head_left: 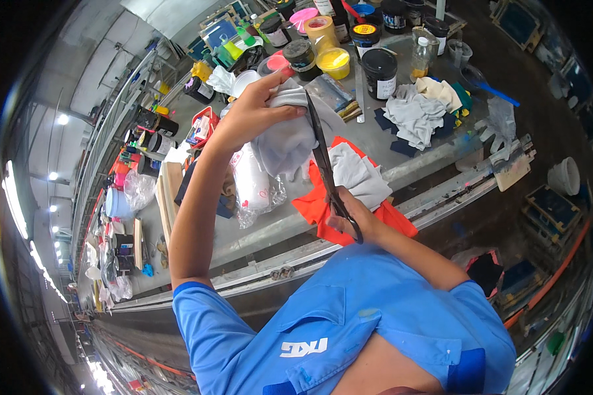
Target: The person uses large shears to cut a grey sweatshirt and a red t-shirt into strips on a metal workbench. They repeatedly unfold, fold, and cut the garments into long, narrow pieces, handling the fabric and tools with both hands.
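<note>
My left hand is raised over the table, its fingers closed on a bunched light grey cloth that hangs down below them. In my right hand is a pair of long dark scissors, gripped by the handles. The blades point up and lie against the right side of the cloth; whether they are parted I cannot tell. Beneath the scissors, another grey cloth rests on orange-red fabric at the table's near edge. A clear plastic bag with a white roll lies below my left hand.
Behind the cloth stand black jars, a yellow tub and a tape roll. To the right lie a pile of grey rags and a blue-handled tool. A metal rail runs along the table's near edge.
</note>
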Available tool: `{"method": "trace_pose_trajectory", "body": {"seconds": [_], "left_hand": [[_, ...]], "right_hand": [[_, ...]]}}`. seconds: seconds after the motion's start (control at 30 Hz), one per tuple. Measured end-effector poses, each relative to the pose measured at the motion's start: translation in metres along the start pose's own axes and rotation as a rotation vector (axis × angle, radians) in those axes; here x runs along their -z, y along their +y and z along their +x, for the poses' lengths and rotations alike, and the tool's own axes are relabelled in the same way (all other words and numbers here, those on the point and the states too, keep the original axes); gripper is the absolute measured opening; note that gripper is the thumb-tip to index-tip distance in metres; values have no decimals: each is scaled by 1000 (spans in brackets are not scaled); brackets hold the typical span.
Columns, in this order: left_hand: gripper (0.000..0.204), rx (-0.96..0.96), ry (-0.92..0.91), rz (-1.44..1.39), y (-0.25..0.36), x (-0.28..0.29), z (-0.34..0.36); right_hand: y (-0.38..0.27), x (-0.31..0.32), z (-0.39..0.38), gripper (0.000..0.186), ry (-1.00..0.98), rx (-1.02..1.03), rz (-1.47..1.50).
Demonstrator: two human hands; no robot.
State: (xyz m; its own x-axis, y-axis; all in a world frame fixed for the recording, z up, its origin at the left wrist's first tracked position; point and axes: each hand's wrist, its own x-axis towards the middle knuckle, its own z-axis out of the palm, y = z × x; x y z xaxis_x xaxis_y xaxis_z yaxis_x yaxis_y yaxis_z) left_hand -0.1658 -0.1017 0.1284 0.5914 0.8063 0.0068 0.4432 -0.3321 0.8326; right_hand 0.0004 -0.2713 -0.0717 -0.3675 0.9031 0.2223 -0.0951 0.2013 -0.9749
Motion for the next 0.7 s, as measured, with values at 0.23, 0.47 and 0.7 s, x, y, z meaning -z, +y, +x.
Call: {"method": "trace_pose_trajectory", "body": {"seconds": [0.23,0.47,0.7], "left_hand": [[42,39,-143,-2,12,-12,-7],[43,81,-68,-76,7,-13,-10],[35,225,-78,184,-9,-6,-9]], "right_hand": [[-9,4,10,70,-11,46,97],[-17,0,6,36,87,-170,91],[-14,1,3,37,100,-239,162]]}}
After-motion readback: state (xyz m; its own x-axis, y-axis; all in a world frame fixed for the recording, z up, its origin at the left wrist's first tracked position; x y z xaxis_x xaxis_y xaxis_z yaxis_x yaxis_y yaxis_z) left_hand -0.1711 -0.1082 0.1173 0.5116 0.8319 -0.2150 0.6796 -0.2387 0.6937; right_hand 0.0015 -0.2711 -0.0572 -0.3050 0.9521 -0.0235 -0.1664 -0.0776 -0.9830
